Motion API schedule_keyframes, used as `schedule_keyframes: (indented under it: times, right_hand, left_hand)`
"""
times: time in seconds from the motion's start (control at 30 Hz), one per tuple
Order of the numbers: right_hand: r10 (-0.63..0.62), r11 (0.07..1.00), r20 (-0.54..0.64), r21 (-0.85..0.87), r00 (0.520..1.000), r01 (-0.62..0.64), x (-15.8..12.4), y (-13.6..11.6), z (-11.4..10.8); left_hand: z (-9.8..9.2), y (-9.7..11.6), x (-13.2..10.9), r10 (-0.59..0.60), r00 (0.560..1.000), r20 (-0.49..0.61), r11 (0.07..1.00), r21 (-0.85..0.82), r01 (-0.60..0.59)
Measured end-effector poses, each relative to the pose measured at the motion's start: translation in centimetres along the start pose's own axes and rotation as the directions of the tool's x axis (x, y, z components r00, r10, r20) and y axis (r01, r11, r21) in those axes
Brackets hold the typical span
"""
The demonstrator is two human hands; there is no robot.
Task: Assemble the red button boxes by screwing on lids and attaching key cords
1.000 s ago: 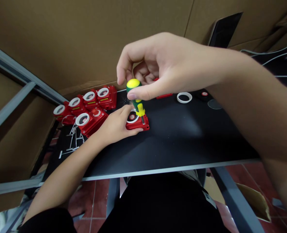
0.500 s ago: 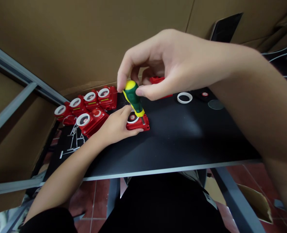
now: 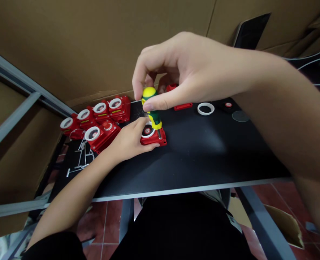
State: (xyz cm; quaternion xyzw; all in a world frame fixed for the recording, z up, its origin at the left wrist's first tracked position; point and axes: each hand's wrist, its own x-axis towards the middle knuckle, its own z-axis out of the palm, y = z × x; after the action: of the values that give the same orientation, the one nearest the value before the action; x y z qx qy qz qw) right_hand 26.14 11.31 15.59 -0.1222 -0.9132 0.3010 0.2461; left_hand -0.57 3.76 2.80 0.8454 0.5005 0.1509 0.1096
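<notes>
My right hand (image 3: 187, 72) pinches the yellow-capped top of a green and yellow screwdriver (image 3: 152, 110), thumb and fingertips closed round the handle. The screwdriver stands nearly upright with its tip on the right corner of a red box unit (image 3: 155, 137) that has a white ring on its face. My left hand (image 3: 127, 141) is wrapped round the left side of that unit and holds it down on the black table (image 3: 203, 151).
Several more red units (image 3: 97, 117) with white rings lie in a cluster at the table's back left. Loose metal pins (image 3: 81, 157) lie near the left edge. A white ring (image 3: 205, 108), a red part (image 3: 183, 106) and a clear disc (image 3: 240, 116) lie behind. Cardboard walls surround the table.
The screwdriver leaned left half a second ago and is back nearly upright; my right fingers have shifted round its cap. My left hand and the unit stayed put.
</notes>
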Motion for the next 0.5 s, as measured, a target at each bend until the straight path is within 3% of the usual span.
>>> schedule_keyframes:
  times: [0.5]
  right_hand:
    - [-0.010, 0.999, 0.016, 0.042, 1.000, 0.010, -0.02, -0.20, 0.18]
  left_hand:
    - [0.04, -0.03, 0.09, 0.004, 1.000, -0.005, 1.000, 0.008, -0.004]
